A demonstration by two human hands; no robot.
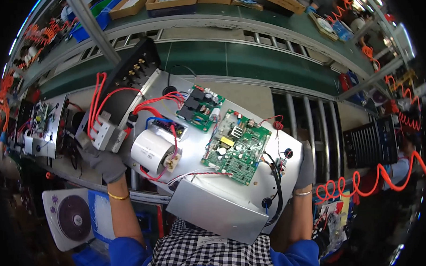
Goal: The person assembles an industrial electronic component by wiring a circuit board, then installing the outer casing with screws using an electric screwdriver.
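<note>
One open metal case (192, 145) is sitting tilted between the person's two gloved hands, above a row of metal rollers (309, 129) and overlapping the checked apron (198, 253). On the case's right half, a larger green circuit board (238, 151) is lying flat; a smaller green board (202, 107) is sitting near its far edge, and a white cylinder (151, 148) is resting toward its left. Red wires (149, 108) are running from the smaller board toward the left. At the case's far left end, a black panel (134, 67) with brass posts is standing up, and a white block (107, 135) with red wires is hanging nearer the person.

The left hand (102, 162) is curling around the case's left end, just beside the white block. The right hand (306, 166) is touching the case's right edge; its fingers are partly hiding, so I cannot tell whether they are pinching it.

Farther left of the case, another open unit (48, 129) is lying. To its right, a ribbed black box (372, 142) is standing near a coiled orange hose (355, 186). Beyond the case, cardboard boxes (173, 4) are resting on a green desk (246, 15).
</note>
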